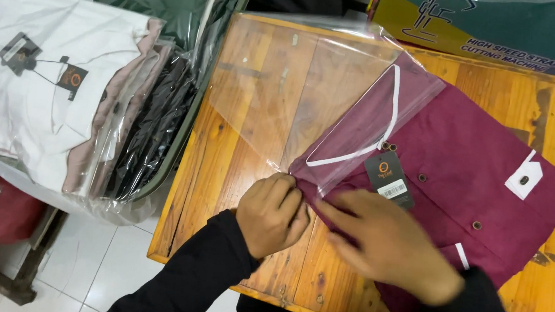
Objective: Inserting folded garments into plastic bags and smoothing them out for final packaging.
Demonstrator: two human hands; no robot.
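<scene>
- Two hands work at one folded maroon shirt (464, 165) on the wooden surface (249, 173): left hand (272, 212) pinches the clear plastic bag (310, 92) edge, right hand (387, 242) lies spread, pressing the shirt.
- One dark hang tag (389, 179) sits on the shirt, whose collar end lies inside the bag.
- One stack of bagged shirts (63, 77) lies left.

A wooden table (254, 194) fills the frame's centre and right. On it lie 1 folded maroon shirt (470, 166), half inside 1 clear plastic bag (298, 77), and 1 printed carton (503, 28) at upper right.
</scene>
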